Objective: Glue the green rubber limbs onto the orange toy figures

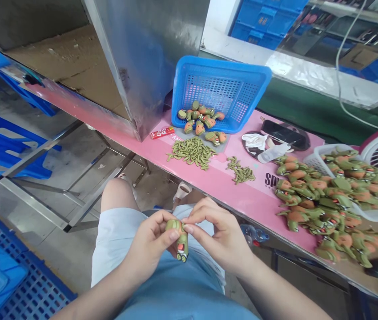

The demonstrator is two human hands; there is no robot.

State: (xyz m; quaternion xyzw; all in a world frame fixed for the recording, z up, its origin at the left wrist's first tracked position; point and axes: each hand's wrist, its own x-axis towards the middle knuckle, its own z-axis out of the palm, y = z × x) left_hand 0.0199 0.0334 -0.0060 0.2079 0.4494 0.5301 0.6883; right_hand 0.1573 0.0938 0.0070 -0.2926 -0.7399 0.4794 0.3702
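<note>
A toy workshop, by its heaped matching figurines (297,216), blue crates (264,21), pink worktable (242,195)

Just this side of the blue basket (222,66) I see a narrow way for the sitter's right hand (220,233) over bare table (220,180), between the larger green heap (191,152) and the smaller heap (242,174). A steel cabinet (152,58) walls the basket's left; phone (280,133) and piled figures (309,189) crowd its right.

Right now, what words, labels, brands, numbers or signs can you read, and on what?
"sp", then a partly covered letter: black, on the pink table cover; smaller print beneath is unreadable.
"AN", probably, in white on the same cover; the rest is unclear.
Red pack: lettering too small.
Blue crates: orange marks, too blurred.
Held figure: no readable text.
</note>
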